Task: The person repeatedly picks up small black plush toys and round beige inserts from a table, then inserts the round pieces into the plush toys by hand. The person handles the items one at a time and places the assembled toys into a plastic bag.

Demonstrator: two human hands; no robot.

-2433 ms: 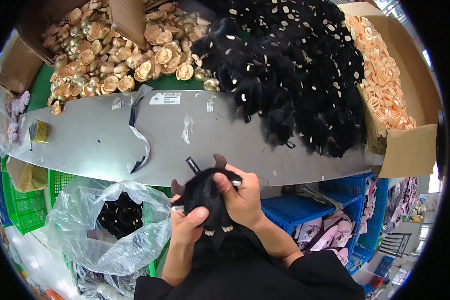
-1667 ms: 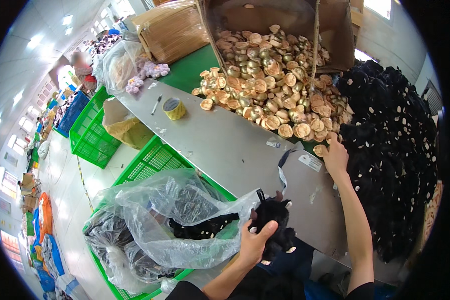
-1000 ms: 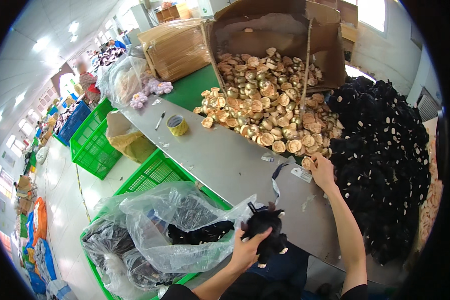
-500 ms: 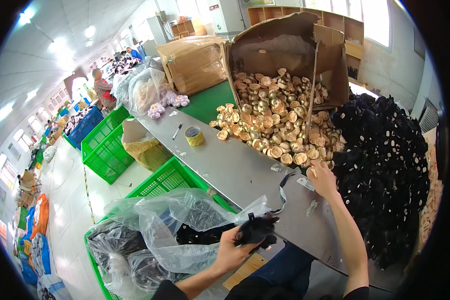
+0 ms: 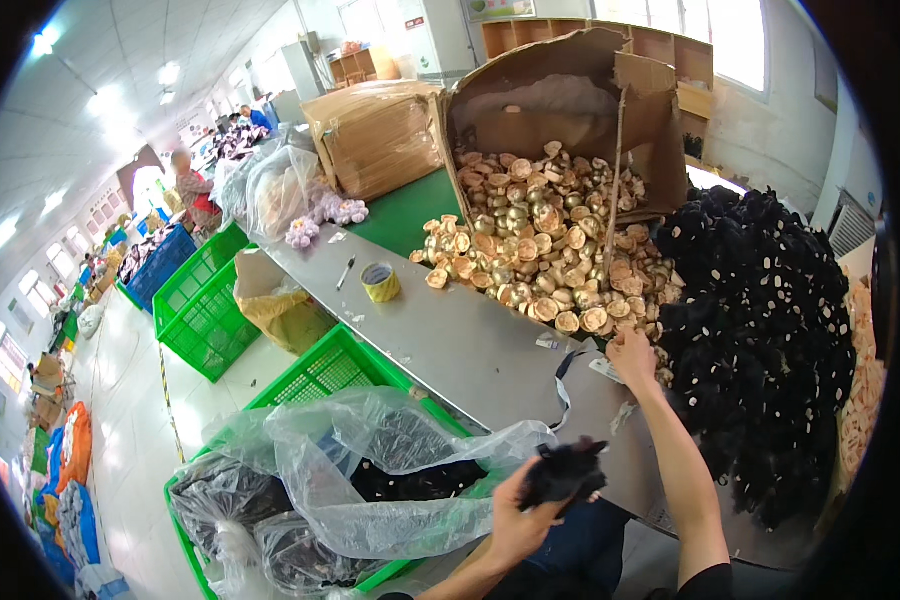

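My left hand [image 5: 518, 515] is closed around a small black furry plush piece [image 5: 562, 476], above the table's near edge by the clear plastic bag [image 5: 370, 515]. My right hand [image 5: 632, 358] reaches to the near edge of a heap of gold half-round shells [image 5: 530, 250], pale inside. Its fingers are pinched together; what they hold, if anything, is hidden. Beside that hand lies a white paper label [image 5: 607, 370] on the table. A dark and white strap [image 5: 565, 385] lies between my two hands.
A big heap of black furry pieces [image 5: 760, 330] stands on the right. The shells spill from an open cardboard box [image 5: 655, 130] onto the grey table [image 5: 440, 345]. Yellow tape [image 5: 380, 282] and a pen [image 5: 346, 272] lie to the left. A green crate [image 5: 335, 355] holds the plastic bags.
My left hand has moved right and slightly up with the black plush piece. My right hand stays at the shells; the pale round thing seen at its fingers earlier is now hidden.
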